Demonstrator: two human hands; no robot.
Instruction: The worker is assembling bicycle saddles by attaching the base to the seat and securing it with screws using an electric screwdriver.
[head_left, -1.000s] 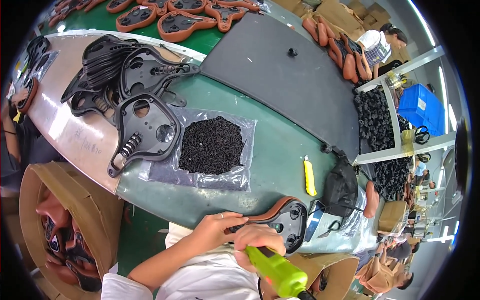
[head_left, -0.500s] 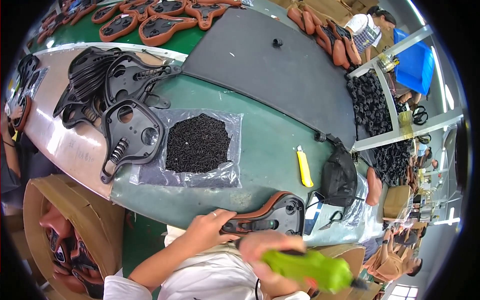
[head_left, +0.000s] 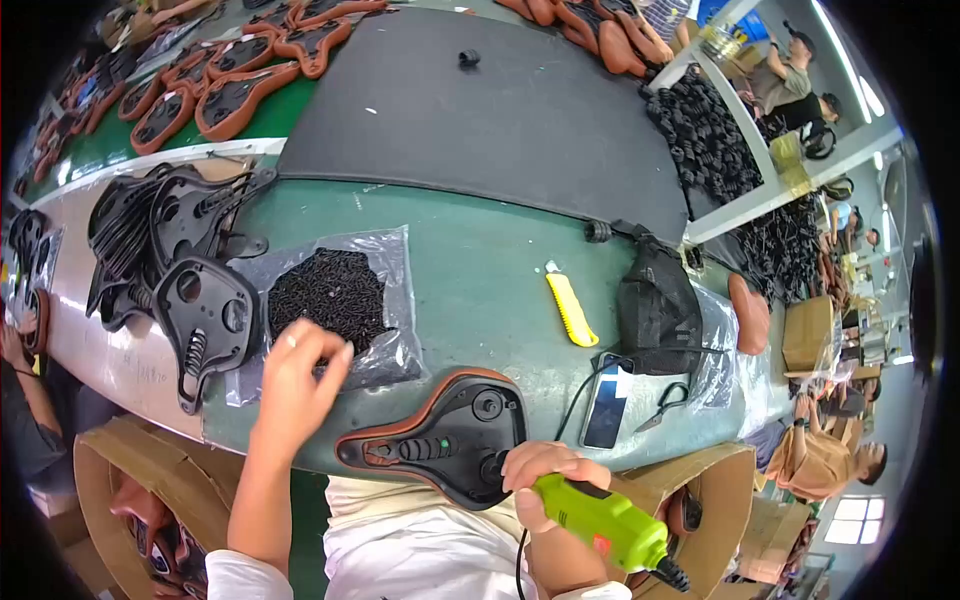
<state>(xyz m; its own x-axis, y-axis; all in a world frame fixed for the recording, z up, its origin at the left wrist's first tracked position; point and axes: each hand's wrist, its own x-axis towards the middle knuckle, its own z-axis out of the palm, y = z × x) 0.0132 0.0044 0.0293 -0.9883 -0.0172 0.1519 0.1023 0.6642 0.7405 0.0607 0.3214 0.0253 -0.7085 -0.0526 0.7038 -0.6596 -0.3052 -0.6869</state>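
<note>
A bicycle saddle (head_left: pixel 462 420) with a brown edge lies underside up on the table's near edge, its narrow nose to the left. My right hand (head_left: pixel 548 478) grips a lime-green electric screwdriver (head_left: pixel 610 522), whose dark front end is at the saddle's right rear part. The tool's tip is hidden. My left hand (head_left: pixel 296 385) is off the saddle, over the near side of a pile of small black screws (head_left: pixel 325 290) in an opened plastic bag (head_left: pixel 395 265). Its fingers are curled together; anything between them is too small to make out.
Black saddle bases (head_left: pixel 205 315) with springs are stacked left of the screws. A yellow cutter (head_left: pixel 571 308), phone (head_left: pixel 605 405), scissors (head_left: pixel 665 405) and black pouch (head_left: pixel 658 315) lie on the right. Cardboard boxes (head_left: pixel 150 440) stand below the table edge. Co-workers are farther off.
My left hand has gone from the saddle's nose to the screws. The electric screwdriver in my right hand has come over to the saddle, which now lies flatter and farther left in view.
</note>
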